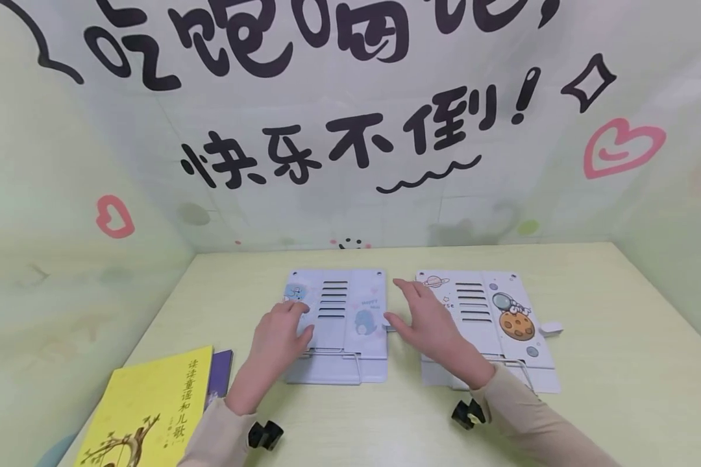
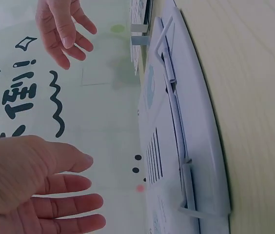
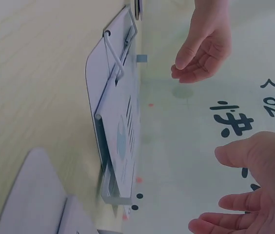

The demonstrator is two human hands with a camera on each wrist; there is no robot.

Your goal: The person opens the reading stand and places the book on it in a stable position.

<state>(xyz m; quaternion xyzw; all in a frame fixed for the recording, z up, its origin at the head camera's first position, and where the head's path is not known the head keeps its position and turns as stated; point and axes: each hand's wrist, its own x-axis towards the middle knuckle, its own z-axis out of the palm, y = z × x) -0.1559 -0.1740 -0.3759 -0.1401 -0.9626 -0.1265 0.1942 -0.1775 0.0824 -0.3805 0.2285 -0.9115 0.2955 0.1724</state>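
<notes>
Two pale folding book stands lie flat side by side on the table. The left book stand [image 1: 333, 337] has blue cartoon animals, slots down its middle and a wire page holder along its front. An astronaut on an orange planet decorates the right book stand [image 1: 516, 324]. My left hand [image 1: 277, 331] hovers over the left stand's left side, fingers relaxed and holding nothing. Between the two stands, overlapping the right one's left edge in the head view, is my right hand [image 1: 435, 327], thumb and fingers spread. Both wrist views show the hands [image 2: 35, 180] [image 3: 254, 180] raised above the stands.
A yellow book [image 1: 152, 395] lies at the table's left front, partly over a purple book [image 1: 221, 373]. Grey tabs stick out from the stands' right sides. Behind the table [image 1: 613, 311] hangs a printed cloth [image 1: 327, 207] with black lettering and pink hearts.
</notes>
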